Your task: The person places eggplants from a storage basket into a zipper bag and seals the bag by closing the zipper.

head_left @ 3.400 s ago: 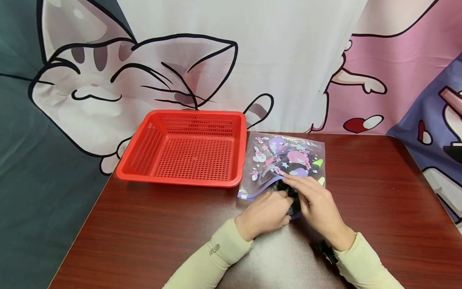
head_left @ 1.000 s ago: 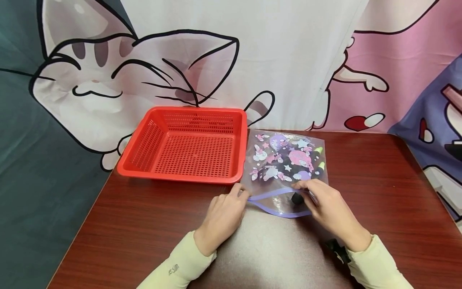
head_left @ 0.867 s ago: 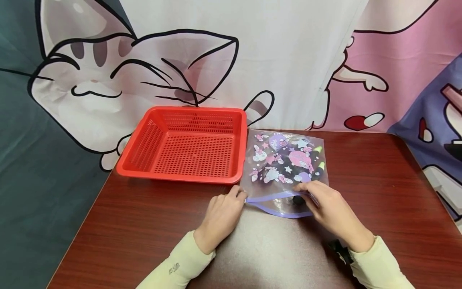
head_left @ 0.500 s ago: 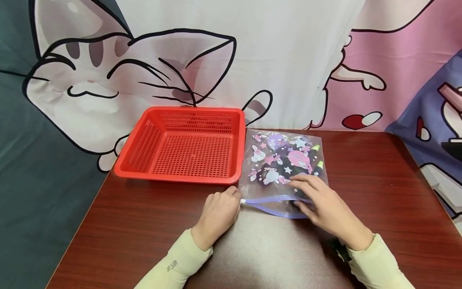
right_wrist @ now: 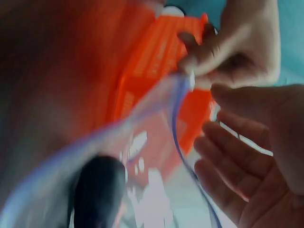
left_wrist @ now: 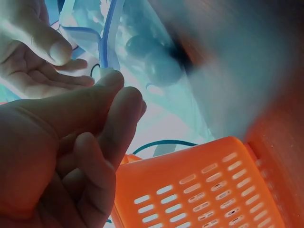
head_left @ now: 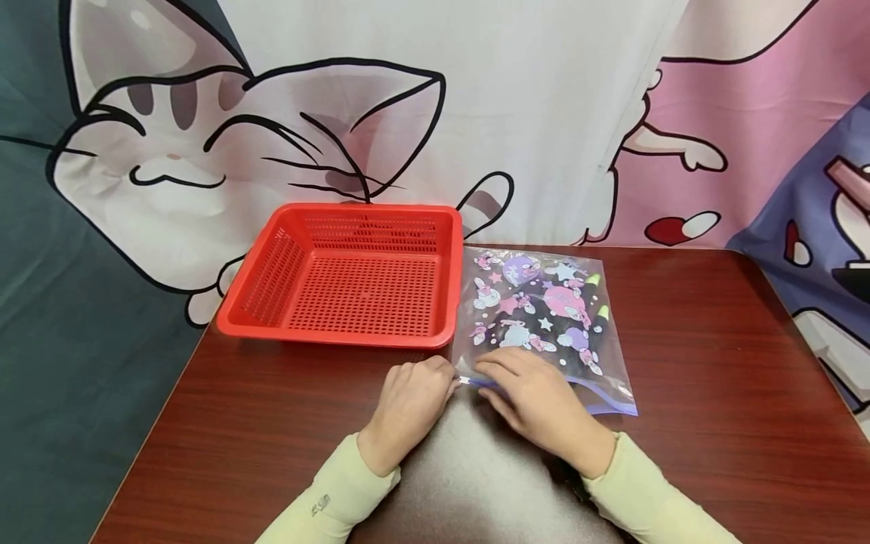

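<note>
A clear slider zip bag [head_left: 485,336] printed with pink and purple cartoon animals lies flat on the table. Dark things with yellow-green ends [head_left: 602,313] show through it; their kind is unclear. My left hand [head_left: 411,404] pinches the bag's near left corner, beside the white slider [head_left: 465,380]. Close by, my right hand [head_left: 544,400] hovers over the purple zip strip, its fingers loosely spread and not visibly gripping anything in the right wrist view. Right of that hand, the zip edges [head_left: 601,397] stand apart. A rounded black end [right_wrist: 99,190] shows at the bag's mouth.
A red perforated plastic basket [head_left: 340,338] stands left of the bag, almost touching it. Behind the brown wooden table [head_left: 714,363] hangs a cartoon cat cloth [head_left: 544,113].
My left hand has come out of the bag's mouth to its left corner. My right hand has let go of the mouth's right side and moved left towards the slider.
</note>
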`<state>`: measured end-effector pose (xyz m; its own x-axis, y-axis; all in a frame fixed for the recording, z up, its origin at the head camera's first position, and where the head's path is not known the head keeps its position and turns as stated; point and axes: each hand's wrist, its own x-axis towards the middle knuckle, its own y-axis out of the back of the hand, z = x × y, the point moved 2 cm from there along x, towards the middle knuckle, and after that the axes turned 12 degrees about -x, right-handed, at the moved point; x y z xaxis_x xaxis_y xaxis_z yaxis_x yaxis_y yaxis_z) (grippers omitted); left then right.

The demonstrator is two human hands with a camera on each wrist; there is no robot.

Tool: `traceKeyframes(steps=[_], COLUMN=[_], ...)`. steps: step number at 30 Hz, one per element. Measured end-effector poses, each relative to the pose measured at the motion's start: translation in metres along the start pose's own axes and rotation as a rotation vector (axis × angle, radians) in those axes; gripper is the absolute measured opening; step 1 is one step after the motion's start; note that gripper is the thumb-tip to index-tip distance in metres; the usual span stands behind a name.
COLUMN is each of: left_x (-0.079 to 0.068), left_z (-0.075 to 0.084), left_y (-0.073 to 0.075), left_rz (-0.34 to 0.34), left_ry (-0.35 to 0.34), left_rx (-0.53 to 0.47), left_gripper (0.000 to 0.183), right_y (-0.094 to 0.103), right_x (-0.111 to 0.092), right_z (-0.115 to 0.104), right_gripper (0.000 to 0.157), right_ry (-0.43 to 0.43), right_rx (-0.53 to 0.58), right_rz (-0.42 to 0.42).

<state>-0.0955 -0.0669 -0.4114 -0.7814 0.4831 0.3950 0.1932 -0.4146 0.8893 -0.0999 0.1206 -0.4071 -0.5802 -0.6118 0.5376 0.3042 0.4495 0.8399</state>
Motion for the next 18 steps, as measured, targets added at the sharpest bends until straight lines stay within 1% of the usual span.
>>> traceKeyframes(steps=[4,8,12,18], left_x=[0.0,-0.001,-0.001,0.0], left_z=[0.0,0.0,0.0,-0.002], left_y=[0.002,0.002,0.003,0.004], left_rz=[0.011,0.019,0.031,0.044], left_ry=[-0.023,-0.035,-0.036,-0.026], left_rx=[0.005,0.003,0.002,0.001], left_gripper=[0.024,0.024,0.027,0.028], right_y=[-0.013,-0.022,-0.026,-0.029], right_x=[0.006,0.012,0.015,0.013], right_z=[-0.01,-0.017,-0.022,-0.024], right_gripper=[0.031,0.027,0.021,0.014], right_ry=[-0.009,-0.022,-0.035,-0.059], right_rx=[-0.082,-0.165,-0.18,-0.171], right_rz=[0.068,0.104,0.124,0.149])
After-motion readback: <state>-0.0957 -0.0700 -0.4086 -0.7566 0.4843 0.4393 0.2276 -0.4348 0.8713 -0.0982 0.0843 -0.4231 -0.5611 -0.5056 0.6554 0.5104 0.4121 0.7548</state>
